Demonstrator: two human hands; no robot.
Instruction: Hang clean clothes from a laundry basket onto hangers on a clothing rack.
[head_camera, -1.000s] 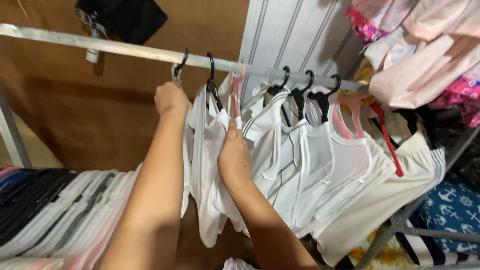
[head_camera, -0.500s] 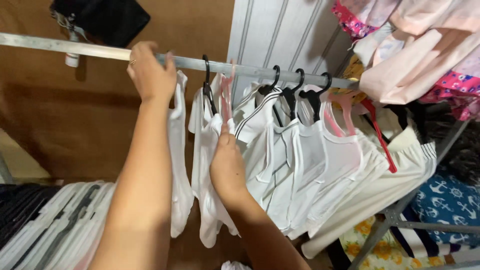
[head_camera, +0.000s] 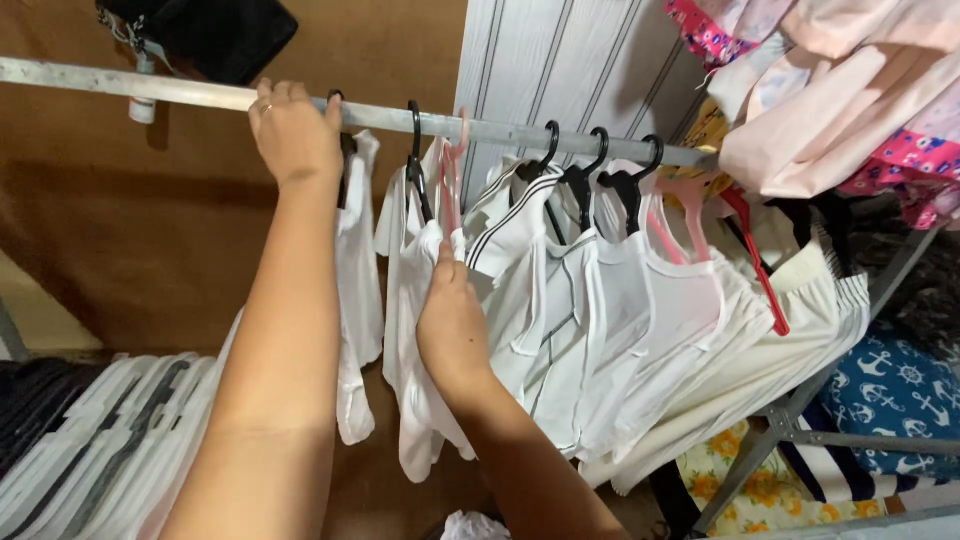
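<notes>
left hand (head_camera: 295, 130) grips rail (head_camera: 500, 130) above white garment (head_camera: 355, 280); right hand (head_camera: 450, 325) pinches white shirt (head_camera: 415, 300).

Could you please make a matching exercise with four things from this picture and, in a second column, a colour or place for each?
Things:
1. left hand
2. right hand
3. blue fabric
4. hanger at the right end of the row

Descriptions:
A. red
B. on the metal rail
C. printed with white anchors
D. against a hanging white garment

Pairs: 1-B, 2-D, 3-C, 4-A
</notes>
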